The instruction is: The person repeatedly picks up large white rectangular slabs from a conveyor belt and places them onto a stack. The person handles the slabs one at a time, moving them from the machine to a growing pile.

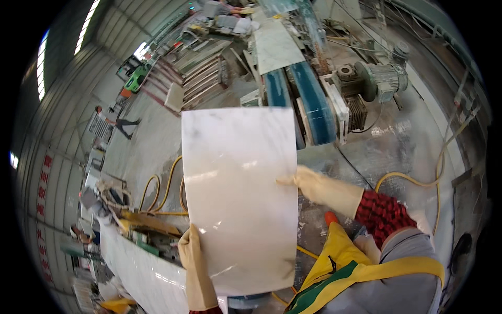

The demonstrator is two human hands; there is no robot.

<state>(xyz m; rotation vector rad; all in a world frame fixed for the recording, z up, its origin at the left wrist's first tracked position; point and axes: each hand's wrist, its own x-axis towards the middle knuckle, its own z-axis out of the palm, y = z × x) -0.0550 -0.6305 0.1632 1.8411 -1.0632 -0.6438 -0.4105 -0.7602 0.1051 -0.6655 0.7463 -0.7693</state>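
A polished white stone slab (240,204) with faint grey veins is held up in front of me, its glossy face catching light. My left hand (191,251), in a cream rubber glove, is closed on the slab's lower left edge. At the right edge my right hand (308,184), gloved the same way, grips with a finger or thumb lying on the face; the rest of that hand's fingers are hidden behind the slab. Beyond its top edge run the blue belts (314,107) of a conveyor, carrying another white slab (277,47).
A motor (384,82) juts out at the conveyor's right. Yellow hoses (408,178) lie on the wet floor on both sides. To the left stands a cluttered bench with a pale slab (146,269). Wooden racks (204,78), a green forklift (137,78) and a walking person (123,121) are farther off.
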